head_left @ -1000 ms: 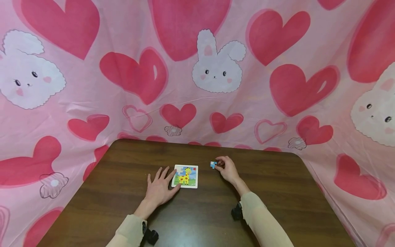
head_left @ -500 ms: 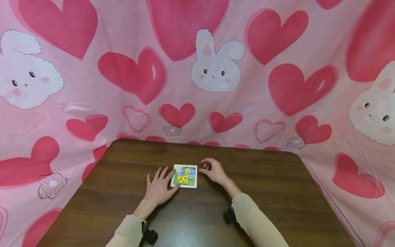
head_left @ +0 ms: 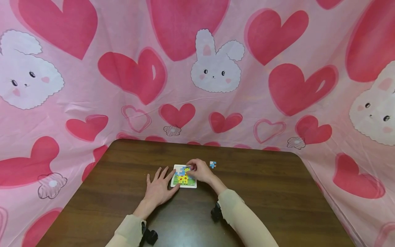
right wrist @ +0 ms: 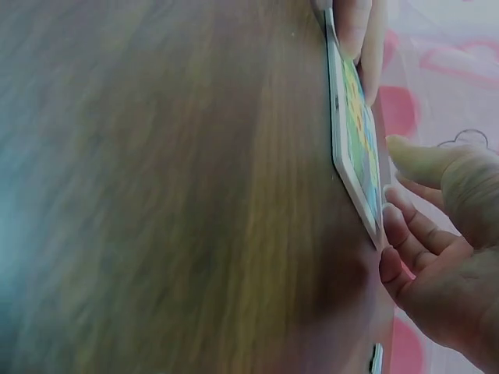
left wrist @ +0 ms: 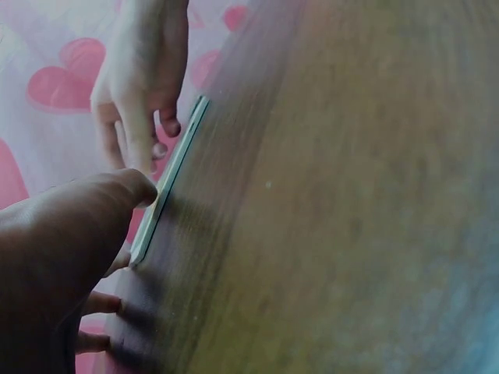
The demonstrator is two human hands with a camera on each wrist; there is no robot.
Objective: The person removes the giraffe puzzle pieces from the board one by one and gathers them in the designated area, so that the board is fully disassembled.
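A small square giraffe jigsaw puzzle [head_left: 182, 183] in a white frame lies on the table, with a pale gap at its upper left. My left hand [head_left: 158, 190] is spread flat beside it, thumb and index finger resting at the frame's left side. Over the upper right of the picture is my right hand [head_left: 200, 171], thumb and index finger bent and apart, covering that corner. In the right wrist view its fingertips [right wrist: 398, 148] are right at the puzzle's edge, with nothing seen between them. One loose blue-and-white puzzle piece [head_left: 213, 164] lies to the right.
The brown wooden table [head_left: 271, 206] reaches back to a pink cloth [head_left: 139, 85] with hearts and rabbits, which hangs behind and on both sides. A black wrist camera [head_left: 151, 236] sits on the left wrist, another below the right sleeve [head_left: 234, 206].
My right hand has let go of the blue-and-white piece, leaving it on the table, and has moved left onto the puzzle's upper right. My left hand has stayed in place.
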